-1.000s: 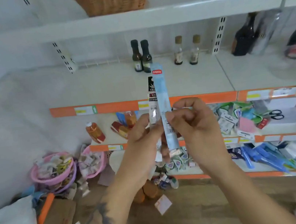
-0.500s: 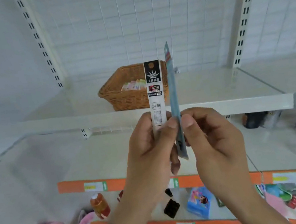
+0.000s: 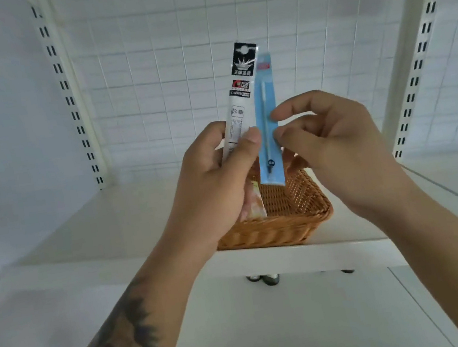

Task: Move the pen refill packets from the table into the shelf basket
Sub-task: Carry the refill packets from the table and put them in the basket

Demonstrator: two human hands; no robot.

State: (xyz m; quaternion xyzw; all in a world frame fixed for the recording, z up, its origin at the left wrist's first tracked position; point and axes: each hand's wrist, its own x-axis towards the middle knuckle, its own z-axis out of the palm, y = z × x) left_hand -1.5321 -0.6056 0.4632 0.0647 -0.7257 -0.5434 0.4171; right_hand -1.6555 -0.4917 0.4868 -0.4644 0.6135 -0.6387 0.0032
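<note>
Both hands (image 3: 214, 181) apparently pinching upright refill packets (image 3: 265, 114), above basket (image 3: 294, 223)

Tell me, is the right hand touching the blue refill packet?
Touching: the head view shows the right hand with fingertips against the blue refill packet edge.

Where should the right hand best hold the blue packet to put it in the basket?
Probably at its middle, pinched from the right edge. The blue packet stands upright, thin and flat; the left hand holds it beside the black-and-white packet, above the basket. The right hand fingertips are there already.
</note>
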